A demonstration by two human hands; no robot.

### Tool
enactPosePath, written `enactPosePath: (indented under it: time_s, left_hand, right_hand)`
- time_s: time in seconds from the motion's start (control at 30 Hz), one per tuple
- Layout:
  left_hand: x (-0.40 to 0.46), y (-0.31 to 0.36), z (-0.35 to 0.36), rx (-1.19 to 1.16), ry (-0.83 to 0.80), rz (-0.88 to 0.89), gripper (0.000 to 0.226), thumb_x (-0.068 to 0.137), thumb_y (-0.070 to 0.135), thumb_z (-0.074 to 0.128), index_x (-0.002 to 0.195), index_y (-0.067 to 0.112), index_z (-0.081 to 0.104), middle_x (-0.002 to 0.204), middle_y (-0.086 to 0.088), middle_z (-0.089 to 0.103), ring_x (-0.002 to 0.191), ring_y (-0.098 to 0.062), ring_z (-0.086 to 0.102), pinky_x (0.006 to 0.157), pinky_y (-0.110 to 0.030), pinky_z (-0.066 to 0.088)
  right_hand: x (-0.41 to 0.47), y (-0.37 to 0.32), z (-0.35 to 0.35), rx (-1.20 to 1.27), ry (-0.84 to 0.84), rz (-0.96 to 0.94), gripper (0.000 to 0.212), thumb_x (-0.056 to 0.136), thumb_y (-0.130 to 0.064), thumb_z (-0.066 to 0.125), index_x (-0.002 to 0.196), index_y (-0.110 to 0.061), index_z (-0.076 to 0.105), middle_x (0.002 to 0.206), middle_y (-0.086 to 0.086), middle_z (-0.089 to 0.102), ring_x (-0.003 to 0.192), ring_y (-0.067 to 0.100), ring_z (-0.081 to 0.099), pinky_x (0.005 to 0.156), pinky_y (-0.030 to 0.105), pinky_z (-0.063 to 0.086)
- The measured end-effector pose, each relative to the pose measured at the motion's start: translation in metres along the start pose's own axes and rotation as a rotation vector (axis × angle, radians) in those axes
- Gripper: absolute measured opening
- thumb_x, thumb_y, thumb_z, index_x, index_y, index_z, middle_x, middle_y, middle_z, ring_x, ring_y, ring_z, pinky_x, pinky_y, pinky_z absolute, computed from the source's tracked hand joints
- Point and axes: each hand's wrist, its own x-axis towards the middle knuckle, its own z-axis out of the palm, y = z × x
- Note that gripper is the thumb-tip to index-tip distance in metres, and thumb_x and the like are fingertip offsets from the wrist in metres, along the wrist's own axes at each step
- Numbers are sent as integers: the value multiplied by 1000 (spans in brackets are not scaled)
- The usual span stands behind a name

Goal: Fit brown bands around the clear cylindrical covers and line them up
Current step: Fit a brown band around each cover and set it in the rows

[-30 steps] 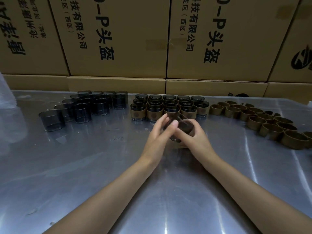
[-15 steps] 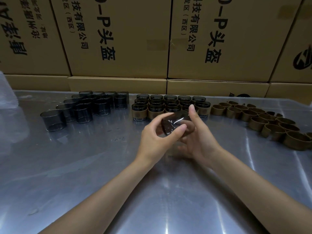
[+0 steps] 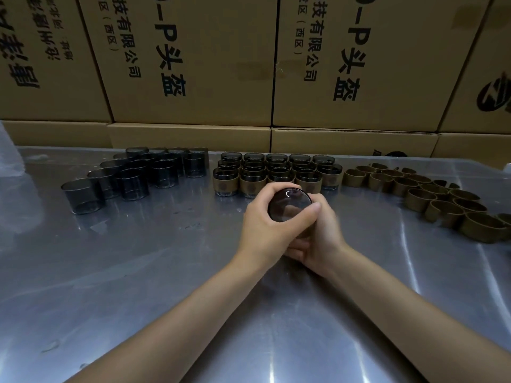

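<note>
Both hands meet just in front of the banded covers [image 3: 273, 174], the block of finished pieces at the middle of the metal table [image 3: 138, 272]. The left hand [image 3: 265, 230] curls its fingers and thumb round a clear cover [image 3: 289, 205], round end facing up. The right hand [image 3: 322, 239] wraps it from the other side, thumb across the rim; whether a band is on it, I cannot tell. Bare covers [image 3: 132, 175] stand left of the block, loose brown bands [image 3: 431, 194] right, cardboard boxes [image 3: 193, 59] behind.
</note>
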Motion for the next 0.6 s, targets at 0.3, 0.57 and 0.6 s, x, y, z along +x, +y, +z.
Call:
enactPosePath:
  time_s: [0.3,0.57,0.6]
  left_hand:
    - [6,11,-8,-211,67,-293,25,88,36,66,84,13,76,70,0,72,61,-7,67,46,-16,47]
    - [17,4,-27,-371,-398,-310,43,80,32,63,120,16,67,100,-12,64,86,-28,47,72,-17,51]
    - [17,3,-28,-361,-438,-286,43,79,30,65,120,19,67,103,-8,66,90,-27,46,76,-17,50]
  right_hand:
    - [-1,-2,-4,-41,-121,46,43,93,-44,33,68,-16,55,57,8,56,28,9,22,33,12,21]
    - [-3,-15,-21,102,-330,231,46,86,-48,41,75,-9,62,65,12,58,29,6,28,29,14,22]
    - [-3,-15,-22,113,-344,245,46,86,-47,41,71,-10,64,65,11,58,29,6,28,29,15,21]
